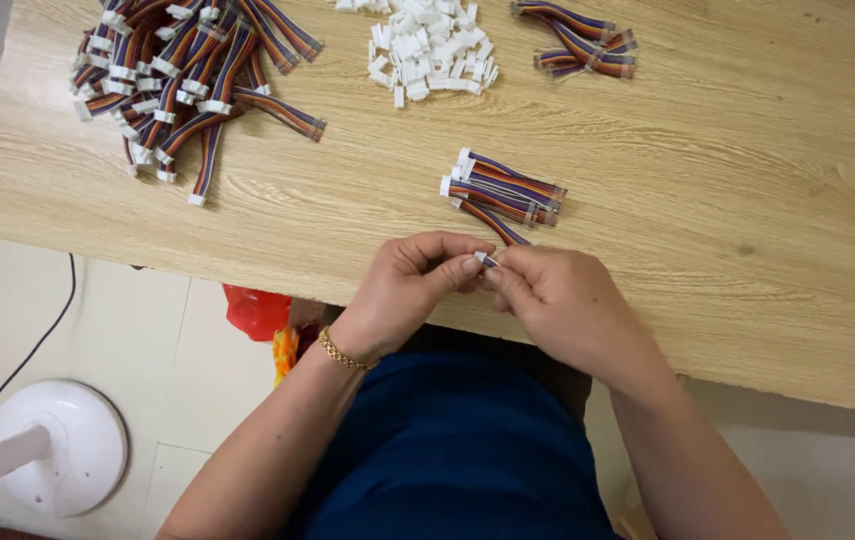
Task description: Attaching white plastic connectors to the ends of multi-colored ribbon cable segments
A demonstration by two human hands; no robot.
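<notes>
My left hand (410,285) and my right hand (553,300) meet at the table's near edge, fingertips pinched together. Between them sits a small white connector (486,259) on the end of a short multicoloured ribbon cable (504,231), which runs up and away from my fingers. Both hands grip this piece. Just beyond lies a small bundle of finished ribbon cables (508,190) with white connectors on their left ends. A heap of loose white connectors (430,50) is at the far middle.
The wooden table (728,220) carries a big pile of ribbon cables with connectors (178,75) at far left and a few bare cables (583,40) at far right. A white fan base (53,445) and black cord stand on the tiled floor at left.
</notes>
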